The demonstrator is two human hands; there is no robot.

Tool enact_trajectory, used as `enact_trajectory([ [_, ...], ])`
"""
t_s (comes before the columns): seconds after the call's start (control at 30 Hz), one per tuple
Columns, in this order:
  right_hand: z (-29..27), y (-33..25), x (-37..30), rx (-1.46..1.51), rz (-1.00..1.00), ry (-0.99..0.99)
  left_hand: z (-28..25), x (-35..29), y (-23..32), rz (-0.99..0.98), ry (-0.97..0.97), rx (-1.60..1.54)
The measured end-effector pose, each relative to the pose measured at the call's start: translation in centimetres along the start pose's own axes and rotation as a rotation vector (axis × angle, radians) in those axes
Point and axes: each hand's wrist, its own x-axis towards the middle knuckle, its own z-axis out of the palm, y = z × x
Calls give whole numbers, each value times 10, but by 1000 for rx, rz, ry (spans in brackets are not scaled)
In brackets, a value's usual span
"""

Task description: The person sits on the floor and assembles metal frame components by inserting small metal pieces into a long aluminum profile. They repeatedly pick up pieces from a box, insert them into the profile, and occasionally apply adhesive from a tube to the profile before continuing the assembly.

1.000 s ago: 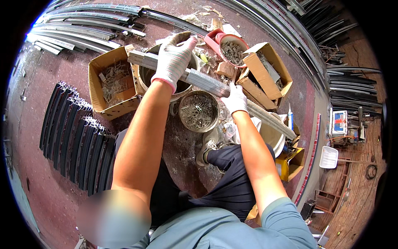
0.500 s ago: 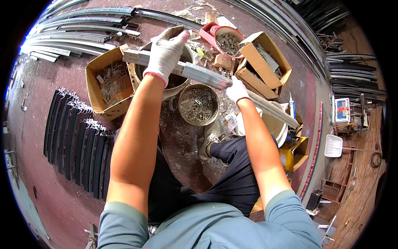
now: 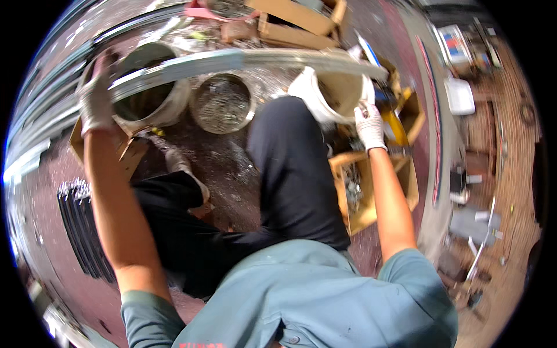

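Observation:
A bundle of long, thin metal strips (image 3: 203,64) spans the space in front of me, passing over several buckets. At its left end is my left hand (image 3: 97,101), in a pale striped glove with darkened fingertips, closed on the strips though blurred. My right hand (image 3: 370,124), also gloved, is off the bundle, beside the rim of a white bucket (image 3: 301,93). Its fingers are curled together; what they hold, if anything, cannot be made out. Beneath the strips stand a big pale bucket (image 3: 181,98) and a round metal pot (image 3: 250,110) of small metal pieces.
Below my right hand is an open cardboard box (image 3: 371,216) with small metal parts. Other cardboard boxes (image 3: 296,37) and a red container (image 3: 203,11) lie beyond the strips. Dark strips (image 3: 84,238) lie in a row on the floor at left.
My right hand has let go of the bundle and moved to beside the white bucket. My left hand is now at the bundle's left end. The whole view has shifted.

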Motion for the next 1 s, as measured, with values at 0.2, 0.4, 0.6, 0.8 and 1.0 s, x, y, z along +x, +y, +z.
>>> enact_trajectory([
  [0.2, 0, 184, -133, -231, 395, -85, -69, 8, -46, 192, -93, 620],
  [0.4, 9, 274, -219, -283, 735, -418, -69, -35, -60, 382, -148, 908],
  [0.6, 34, 278, -230, -250, 618, -434, -62, -127, 17, 65, 36, 879],
  [0.8, 54, 249, -191, -254, 512, -558, -95, -208, 50, 62, 64, 983],
  [1.0, 111, 282, -187, -87, 721, -558, -78, -251, 57, 8, 104, 886],
])
